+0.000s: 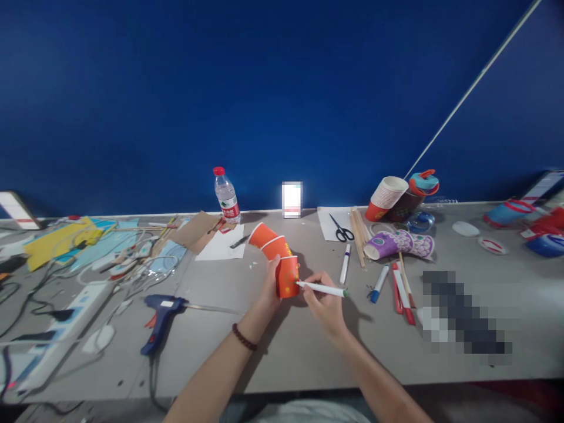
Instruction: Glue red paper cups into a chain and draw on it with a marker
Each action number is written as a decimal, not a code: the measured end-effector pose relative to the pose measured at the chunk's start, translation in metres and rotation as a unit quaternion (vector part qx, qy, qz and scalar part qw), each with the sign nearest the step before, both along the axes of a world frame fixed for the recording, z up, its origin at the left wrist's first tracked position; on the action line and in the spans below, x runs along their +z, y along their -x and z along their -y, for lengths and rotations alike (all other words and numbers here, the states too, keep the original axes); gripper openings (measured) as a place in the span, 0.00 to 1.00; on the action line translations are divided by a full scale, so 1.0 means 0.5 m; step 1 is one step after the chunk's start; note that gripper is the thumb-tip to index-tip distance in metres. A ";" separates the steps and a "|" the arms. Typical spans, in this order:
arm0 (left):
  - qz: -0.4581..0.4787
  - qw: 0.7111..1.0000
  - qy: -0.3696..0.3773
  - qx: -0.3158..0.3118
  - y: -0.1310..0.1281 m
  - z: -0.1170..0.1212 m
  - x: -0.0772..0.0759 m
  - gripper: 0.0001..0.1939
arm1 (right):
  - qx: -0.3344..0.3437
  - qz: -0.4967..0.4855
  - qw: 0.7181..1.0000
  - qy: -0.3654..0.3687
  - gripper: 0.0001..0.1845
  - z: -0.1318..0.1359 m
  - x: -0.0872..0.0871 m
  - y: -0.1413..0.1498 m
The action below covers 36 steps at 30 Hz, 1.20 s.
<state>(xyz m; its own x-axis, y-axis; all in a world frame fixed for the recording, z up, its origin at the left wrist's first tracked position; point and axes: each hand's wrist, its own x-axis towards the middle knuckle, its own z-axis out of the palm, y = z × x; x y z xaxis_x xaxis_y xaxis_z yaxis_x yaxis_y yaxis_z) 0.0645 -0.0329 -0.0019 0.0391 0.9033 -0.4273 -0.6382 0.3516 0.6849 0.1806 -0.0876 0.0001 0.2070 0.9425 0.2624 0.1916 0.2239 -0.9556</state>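
Several orange paper cups (287, 277) are joined in a curved chain over the middle of the table. My left hand (270, 283) grips the nearest cup from its left side, fingers wrapped round it. A green marker (324, 288) with a white barrel is pinched in my right hand (325, 305). Its tip meets the side of the nearest cup, where faint green marks show. To the right lies a similar curved chain of purple patterned cups (399, 243).
A blue glue gun (163, 317) and a power strip (66, 335) with cables lie left. Behind stand a water bottle (227, 197) and a lit phone (292, 200). Scissors (343, 234), a blue marker (379, 284), red markers (403, 294) and stacked cups (385, 198) are on the right.
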 end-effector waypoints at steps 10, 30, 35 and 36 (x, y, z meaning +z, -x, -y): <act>-0.005 1.000 -0.017 -0.009 0.001 0.002 -0.005 0.24 | 0.004 0.024 1.000 -0.001 0.05 0.002 -0.005 -0.002; -0.005 1.000 -0.026 0.002 -0.002 0.004 -0.002 0.27 | 0.013 0.036 0.999 -0.017 0.03 0.002 -0.013 -0.002; -0.010 1.000 -0.029 -0.005 -0.001 0.004 -0.002 0.28 | 0.017 0.042 0.999 -0.014 0.03 0.003 -0.014 -0.002; -0.008 1.000 -0.029 -0.004 -0.002 0.004 -0.002 0.28 | 0.018 0.042 0.999 -0.016 0.03 0.003 -0.014 -0.002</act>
